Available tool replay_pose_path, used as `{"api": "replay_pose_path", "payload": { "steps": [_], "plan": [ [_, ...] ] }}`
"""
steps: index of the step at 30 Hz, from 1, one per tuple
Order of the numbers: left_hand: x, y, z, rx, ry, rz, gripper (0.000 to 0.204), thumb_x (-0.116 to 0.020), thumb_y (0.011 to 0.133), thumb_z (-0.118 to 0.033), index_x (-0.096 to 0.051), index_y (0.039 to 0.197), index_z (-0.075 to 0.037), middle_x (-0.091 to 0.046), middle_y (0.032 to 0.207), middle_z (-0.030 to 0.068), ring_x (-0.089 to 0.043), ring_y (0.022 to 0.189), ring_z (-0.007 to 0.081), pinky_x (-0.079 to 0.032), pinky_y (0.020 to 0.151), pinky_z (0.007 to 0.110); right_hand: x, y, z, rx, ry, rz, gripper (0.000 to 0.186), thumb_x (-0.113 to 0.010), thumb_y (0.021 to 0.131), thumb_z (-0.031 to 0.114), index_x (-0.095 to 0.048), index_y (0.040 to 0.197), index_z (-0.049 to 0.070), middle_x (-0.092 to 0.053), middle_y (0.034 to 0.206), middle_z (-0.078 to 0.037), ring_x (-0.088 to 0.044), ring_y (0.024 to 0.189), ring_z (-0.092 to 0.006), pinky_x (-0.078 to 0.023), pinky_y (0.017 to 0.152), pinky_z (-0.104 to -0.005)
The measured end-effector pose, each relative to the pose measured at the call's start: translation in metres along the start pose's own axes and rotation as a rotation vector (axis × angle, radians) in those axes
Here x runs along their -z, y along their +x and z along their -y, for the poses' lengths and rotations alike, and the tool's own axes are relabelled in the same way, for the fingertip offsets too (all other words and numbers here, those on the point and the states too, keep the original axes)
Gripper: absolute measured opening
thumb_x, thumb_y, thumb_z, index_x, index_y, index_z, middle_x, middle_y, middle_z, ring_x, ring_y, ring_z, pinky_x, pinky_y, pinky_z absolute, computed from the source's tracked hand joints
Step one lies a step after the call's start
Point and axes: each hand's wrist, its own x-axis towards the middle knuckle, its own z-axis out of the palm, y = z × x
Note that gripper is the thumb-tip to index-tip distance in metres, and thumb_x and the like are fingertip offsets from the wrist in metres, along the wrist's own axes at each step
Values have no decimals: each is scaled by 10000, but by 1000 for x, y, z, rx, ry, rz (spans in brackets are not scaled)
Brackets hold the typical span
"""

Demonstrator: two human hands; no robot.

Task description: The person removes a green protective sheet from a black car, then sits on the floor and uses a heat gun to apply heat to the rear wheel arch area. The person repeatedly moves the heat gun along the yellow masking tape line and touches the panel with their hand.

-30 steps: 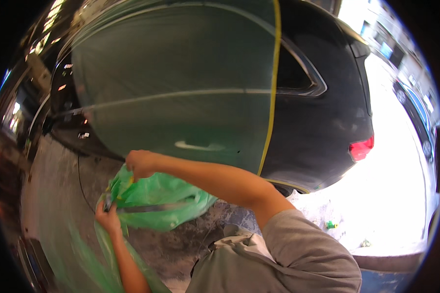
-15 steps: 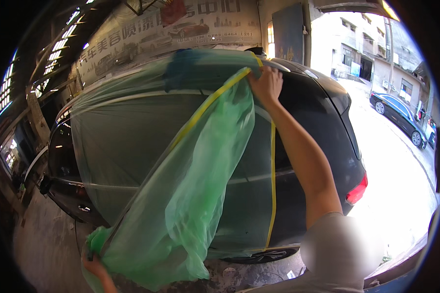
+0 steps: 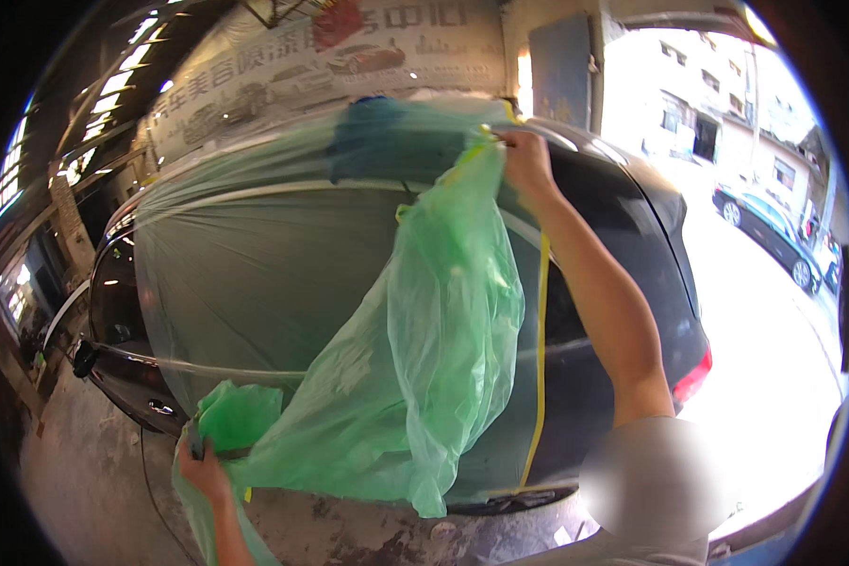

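Workshop side: dim shop interior at the far left, with a bare concrete floor [image 3: 85,472] running under the car.
Car [image 3: 632,236]: a dark vehicle filled the middle of the view, its side facing the person, a red tail light [image 3: 693,377] at its right end.
Cover on car: a thin, see-through film [image 3: 255,274] lay stretched over the car's side and roof, pale green where it caught the light.
Left hand [image 3: 203,467]: low at the lower left, fingers closed around the bunched bottom end of the green plastic sheet [image 3: 415,377], near the car's lower body.
Green plastic sheet: hung slack in a long diagonal from the left hand up to the right hand, draped in front of the covered car side, its loose lower edge sagging below the middle.
Yellow tape [image 3: 541,358]: a narrow yellow strip ran straight down the car's side just right of the hanging sheet, from near the roof line toward the sill.
Right hand [image 3: 526,160]: raised to the roof edge, arm fully extended, fingers pinched on the sheet's top corner, which was pressed at or just beside the roof; whether it touched the roof could not be told.
Street: bright daylight at the right, with another parked car [image 3: 774,241] well apart from the dark one, and buildings behind it.
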Motion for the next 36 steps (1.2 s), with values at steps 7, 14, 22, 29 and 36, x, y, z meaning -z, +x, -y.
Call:
{"api": "replay_pose_path", "payload": {
  "steps": [7, 14, 22, 29, 36],
  "plan": [
    [-56, -16, -56, 389, -527, 382, 392, -682, 909, -114, -600, 1252, 57, -659, 1190, 89, -627, 1038, 205, -480, 915, 326, 2, -347, 183, -31, 624, 187, 266, -579, 758, -102, -596, 987, 32, -562, 886, -152, -592, 814, -358, -492, 701, -421],
    [17, -85, -51, 709, -741, 1102, 403, -786, 891, -213, -654, 1170, 46, -681, 1119, 81, -622, 967, 172, -476, 856, 307, -15, -548, 316, -172, 603, 356, 226, -642, 774, -57, -576, 974, 25, -568, 941, -140, -574, 883, -363, -483, 741, -449],
    [222, -152, 155, 522, -88, 785, 315, -809, 796, -72, -686, 1056, 57, -695, 1015, 71, -621, 881, 197, -491, 808, 340, -28, -744, 462, -343, 709, 740, 262, -654, 794, -6, -636, 1052, 41, -622, 1009, -136, -612, 961, -359, -512, 798, -447],
    [473, -185, 286, 1027, 201, 192, 262, -650, 901, -92, -668, 1143, 5, -648, 1116, 108, -599, 944, 242, -496, 797, 403, -26, -816, 498, -527, 537, 1174, 336, -714, 787, 73, -656, 1117, 51, -661, 1108, -153, -631, 1057, -377, -525, 845, -469],
    [650, -266, 330, 1142, 538, -196, 300, -565, 986, -194, -638, 1223, -27, -660, 1134, 100, -622, 970, 226, -528, 811, 380, -28, -885, 463, -608, 260, 1520, 456, -806, 746, 286, -667, 1119, 65, -696, 1077, -161, -659, 1032, -361, -544, 839, -464]
  ]
}}
